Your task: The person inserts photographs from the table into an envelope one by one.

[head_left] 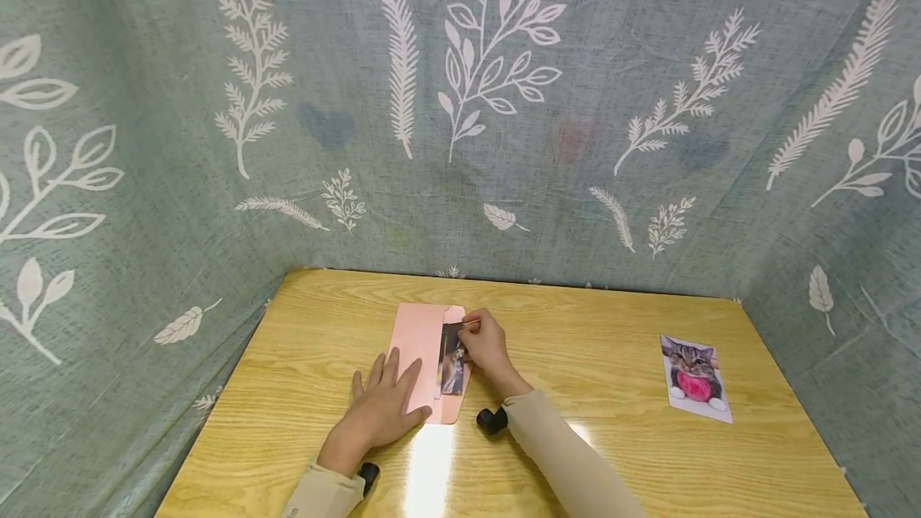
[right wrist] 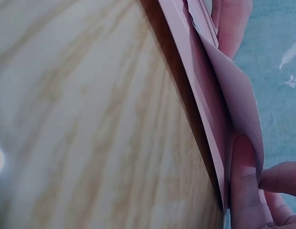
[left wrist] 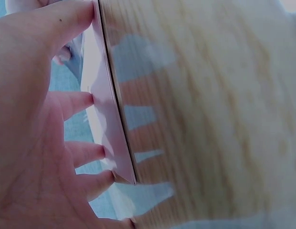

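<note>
A pink envelope lies on the table. Spread over its left part is my left hand, with straight fingers resting on the paper; the left wrist view shows these fingertips along the envelope's edge. A dark photo sticks out of the envelope's open right side, its left part hidden inside. My right hand pinches this photo near its upper right corner. In the right wrist view, thumb and finger hold the bent edge of the photo, whose pale back faces that camera, above the envelope flap.
A photo of a cat with a pink round thing lies apart on the right side of the wooden table. A grey-green curtain with white leaf prints hangs behind and on both sides.
</note>
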Demonstrator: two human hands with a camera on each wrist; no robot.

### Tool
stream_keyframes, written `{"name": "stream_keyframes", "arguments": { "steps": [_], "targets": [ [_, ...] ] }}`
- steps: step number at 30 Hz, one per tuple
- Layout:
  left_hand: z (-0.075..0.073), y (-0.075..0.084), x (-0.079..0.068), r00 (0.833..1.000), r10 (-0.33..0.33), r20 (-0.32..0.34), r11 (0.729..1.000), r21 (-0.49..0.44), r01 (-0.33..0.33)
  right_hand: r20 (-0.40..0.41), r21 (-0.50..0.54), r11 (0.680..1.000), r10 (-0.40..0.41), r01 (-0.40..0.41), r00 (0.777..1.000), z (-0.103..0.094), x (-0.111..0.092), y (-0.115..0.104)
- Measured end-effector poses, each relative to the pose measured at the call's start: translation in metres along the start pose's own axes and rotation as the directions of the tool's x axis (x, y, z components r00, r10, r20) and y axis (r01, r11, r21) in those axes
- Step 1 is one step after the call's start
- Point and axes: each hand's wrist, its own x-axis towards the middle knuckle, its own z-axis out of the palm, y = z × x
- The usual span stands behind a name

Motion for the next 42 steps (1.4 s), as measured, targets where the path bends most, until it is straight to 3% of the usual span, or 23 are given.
{"name": "stream_keyframes", "arguments": {
  "steps": [9, 20, 42],
  "targets": [
    [0.002, -0.001, 0.001, 1.000, -0.001, 0.003, 1.000, -0.004, 0.001, -0.009, -0.008, 1.000, 0.001, -0.001, 1.000, 0.003, 0.000, 0.002],
    [0.002, 0.000, 0.001, 1.000, -0.015, 0.010, 1.000, 0.014, 0.014, 0.104, 0.170, 0.980, 0.088, -0.105, 0.991, -0.018, -0.009, 0.001],
    [0.001, 0.003, 0.001, 1.000, -0.021, 0.023, 1.000, -0.001, 0.021, 0.222, 0.253, 0.953, 0.109, -0.165, 0.969, -0.032, -0.029, 0.011]
  ]
}}
